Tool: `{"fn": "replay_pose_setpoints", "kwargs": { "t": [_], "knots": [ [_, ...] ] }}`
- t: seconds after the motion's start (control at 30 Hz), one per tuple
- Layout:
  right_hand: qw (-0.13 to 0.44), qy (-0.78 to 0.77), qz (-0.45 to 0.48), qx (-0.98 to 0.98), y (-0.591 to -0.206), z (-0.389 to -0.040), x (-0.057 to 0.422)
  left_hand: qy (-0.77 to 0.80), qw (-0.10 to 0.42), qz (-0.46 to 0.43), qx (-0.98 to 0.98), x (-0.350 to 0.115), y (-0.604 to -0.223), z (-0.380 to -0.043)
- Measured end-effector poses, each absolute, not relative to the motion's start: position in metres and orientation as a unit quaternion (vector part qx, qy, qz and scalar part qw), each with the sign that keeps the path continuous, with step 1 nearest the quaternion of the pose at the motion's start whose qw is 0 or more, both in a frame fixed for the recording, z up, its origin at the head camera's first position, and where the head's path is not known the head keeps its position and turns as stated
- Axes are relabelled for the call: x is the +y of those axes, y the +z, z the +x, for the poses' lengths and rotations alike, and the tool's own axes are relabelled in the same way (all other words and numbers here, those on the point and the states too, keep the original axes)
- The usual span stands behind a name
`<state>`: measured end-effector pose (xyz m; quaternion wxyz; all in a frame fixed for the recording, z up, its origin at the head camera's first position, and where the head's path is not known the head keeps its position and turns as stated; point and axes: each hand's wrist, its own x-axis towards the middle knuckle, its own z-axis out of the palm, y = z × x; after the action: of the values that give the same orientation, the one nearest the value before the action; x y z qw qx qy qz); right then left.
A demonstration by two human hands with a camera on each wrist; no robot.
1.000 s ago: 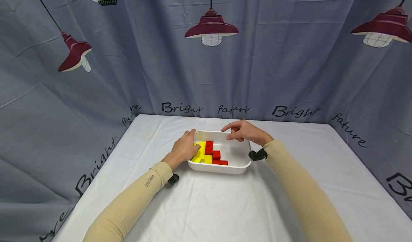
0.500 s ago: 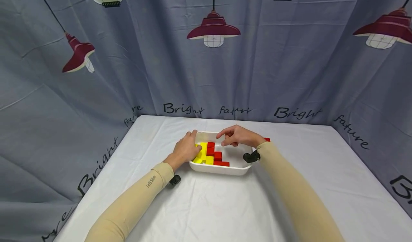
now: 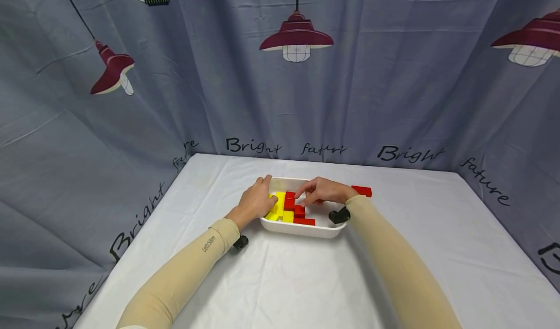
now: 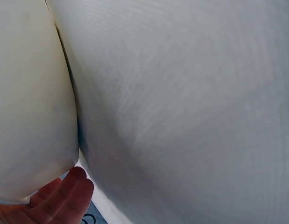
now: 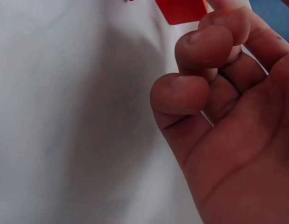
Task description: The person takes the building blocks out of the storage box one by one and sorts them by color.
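Note:
A white tray (image 3: 302, 229) sits on the table in the head view. My left hand (image 3: 255, 200) grips its left wall, thumb over the inside and fingers outside; the left wrist view shows those fingers (image 4: 65, 198) against the tray's outer side. Yellow blocks (image 3: 280, 205) lie in the tray's left part, partly behind the left thumb. Beside them are red blocks (image 3: 289, 201), a small red block (image 3: 299, 211) and a flat red block (image 3: 305, 221). Over the tray, my right hand (image 3: 325, 190) has index finger and thumb apart at the red blocks, its other fingers curled loosely.
Another red block (image 3: 362, 191) lies on the table right of the tray, partly hidden by the right wrist. White cloth (image 3: 280, 280) covers the table. A grey patterned curtain (image 3: 218, 86) hangs behind it. Black wrist cameras (image 3: 339, 216) sit under both wrists.
My right hand has moved left and down into the tray, toward the red blocks. The red block on the table has come into sight behind the right wrist. The left hand keeps its grip.

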<state>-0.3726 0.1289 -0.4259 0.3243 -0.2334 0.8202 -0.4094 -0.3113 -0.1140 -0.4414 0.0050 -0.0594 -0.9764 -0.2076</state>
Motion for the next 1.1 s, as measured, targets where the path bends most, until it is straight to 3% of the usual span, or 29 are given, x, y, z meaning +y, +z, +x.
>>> {"fn": "replay_pose_setpoints", "kwargs": {
  "t": [0.6,1.1],
  "knots": [
    [0.364,-0.411,-0.232,0.803,-0.436,-0.3746,0.1296,-0.21,0.004,-0.061,-0.976,-0.1108,-0.4397,-0.3113],
    [0.319,-0.387,-0.209,0.839,-0.4354,-0.374,0.1269,-0.214,0.004,-0.055,-0.975,-0.1139,-0.4426,-0.3109]
  ]
}}
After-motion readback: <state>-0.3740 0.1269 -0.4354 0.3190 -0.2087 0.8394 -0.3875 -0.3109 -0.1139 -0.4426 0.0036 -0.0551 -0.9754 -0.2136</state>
